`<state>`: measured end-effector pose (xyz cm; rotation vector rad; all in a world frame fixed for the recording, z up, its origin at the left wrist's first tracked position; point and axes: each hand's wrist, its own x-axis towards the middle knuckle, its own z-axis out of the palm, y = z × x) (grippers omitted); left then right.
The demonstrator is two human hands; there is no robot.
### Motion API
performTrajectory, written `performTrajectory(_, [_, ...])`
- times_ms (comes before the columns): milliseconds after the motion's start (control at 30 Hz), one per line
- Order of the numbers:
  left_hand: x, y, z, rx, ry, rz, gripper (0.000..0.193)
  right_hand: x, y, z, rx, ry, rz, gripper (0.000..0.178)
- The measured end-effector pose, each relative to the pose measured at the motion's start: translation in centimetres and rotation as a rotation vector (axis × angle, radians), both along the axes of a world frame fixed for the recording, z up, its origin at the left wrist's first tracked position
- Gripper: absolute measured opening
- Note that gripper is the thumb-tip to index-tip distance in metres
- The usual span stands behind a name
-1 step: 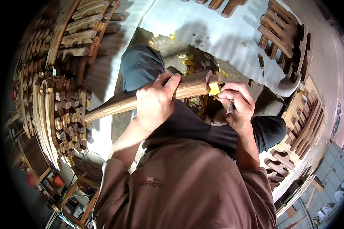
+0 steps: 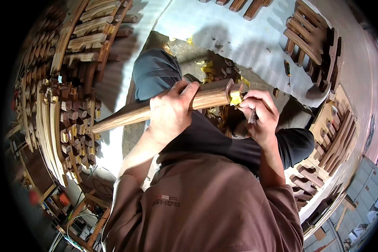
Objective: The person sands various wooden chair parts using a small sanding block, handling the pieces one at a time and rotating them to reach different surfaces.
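A tapered wooden furniture leg (image 2: 212, 97) lies slantwise across my lap, its thin end to the left and its thick end to the right. My left hand (image 2: 170, 108) is closed around its middle, thumb on top. Yellow tape (image 2: 235, 98) is wrapped around the narrower tip at the thick end. Against that tape, the fingertips of my right hand (image 2: 262, 117) are pinched together. A thin grey metal piece (image 2: 252, 116), like a small blade, sticks out between the curled fingers; the rest of it is hidden in the palm.
Stacked wooden parts (image 2: 73, 130) with yellow-taped ends stand close on my left. A wooden rack of parts (image 2: 306, 35) lies at the far right, near a screwdriver (image 2: 287, 72). Yellow tape scraps (image 2: 208, 71) litter the floor beyond my legs. More wooden pieces (image 2: 336, 136) lie at right.
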<state>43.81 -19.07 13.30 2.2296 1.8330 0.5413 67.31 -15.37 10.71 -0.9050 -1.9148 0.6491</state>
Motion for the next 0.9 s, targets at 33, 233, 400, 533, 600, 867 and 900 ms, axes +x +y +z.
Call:
performTrajectory(33, [-0.1,0.1,0.0,-0.011,-0.017,-0.007,0.044,0.1,-0.1,-0.2,-0.02,-0.008,-0.008,0.027])
performTrajectory(233, [0.1,-0.4,-0.6,-0.003,0.035,0.062,0.05,0.1,-0.7,-0.3,-0.181,0.092,0.023,0.022])
performTrajectory(400, [1.0,-1.4,-1.7,0.246,0.088,0.092,0.054,0.0,-1.8,0.2,-0.733,0.449,-0.042,0.026])
performTrajectory(533, [1.5,-1.5,-1.7,0.229,0.089,0.095,0.053,-0.4,-1.3,-0.6,-0.833,0.504,-0.033,0.026])
performTrajectory(600, [1.3,-1.3,-1.7,0.233,0.089,0.096,0.053,-0.4,-0.7,-0.5,-0.825,0.377,0.032,0.018])
performTrajectory(867, [-1.1,0.8,1.1,-0.097,-0.126,0.082,0.047,-1.6,1.1,-1.7,-0.547,0.482,0.197,0.006])
performTrajectory(900, [-1.5,1.6,1.8,-0.176,-0.141,0.062,0.046,-1.8,1.2,-2.0,-0.549,0.545,0.203,0.006])
